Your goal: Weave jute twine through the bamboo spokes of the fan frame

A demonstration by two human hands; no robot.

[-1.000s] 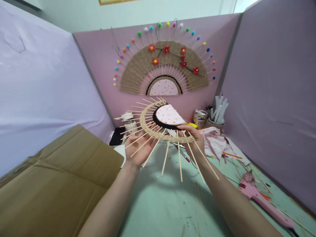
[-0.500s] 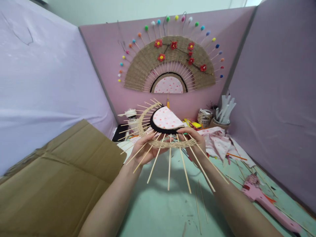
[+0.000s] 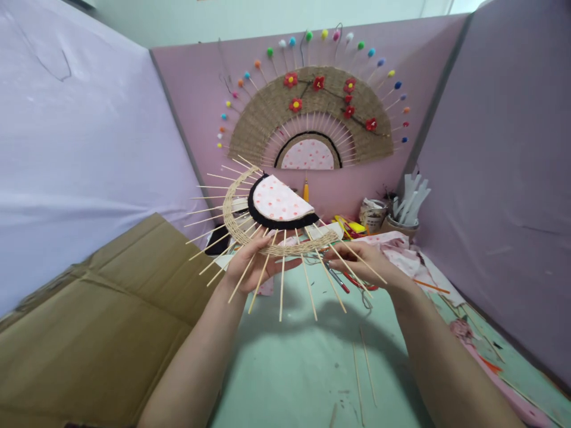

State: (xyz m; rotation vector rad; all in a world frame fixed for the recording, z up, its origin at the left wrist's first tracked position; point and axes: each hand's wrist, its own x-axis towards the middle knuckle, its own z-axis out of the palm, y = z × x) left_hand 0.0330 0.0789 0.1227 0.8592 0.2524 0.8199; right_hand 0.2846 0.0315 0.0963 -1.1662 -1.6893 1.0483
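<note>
My left hand [image 3: 254, 264] grips a half-made fan from below, with the thumb over its sticks. The fan has a half-round centre of pink-dotted white cloth [image 3: 281, 199], a black rim [image 3: 285, 224] and a woven twine band [image 3: 232, 211] across thin wooden sticks that spread outward. Behind the sticks at the band's right end is my right hand [image 3: 357, 261]. Its fingertips are drawn together by the twine; what they pinch is too small to make out. A pen-like tool with a red end [image 3: 341, 284] lies just beyond that hand.
A finished fan [image 3: 263, 113] with red flowers and coloured pompoms hangs on the pink back panel. Cardboard [image 3: 120, 315] lies left. Pink-dotted cloth scraps [image 3: 401, 249], tins [image 3: 373, 211] and a pink glue gun [image 3: 504, 386] are right. Loose sticks [image 3: 368, 368] lie in front.
The fan has moved left and slightly up in my left hand. My right hand has let go of the fan's black rim and shifted to the band's right end.
</note>
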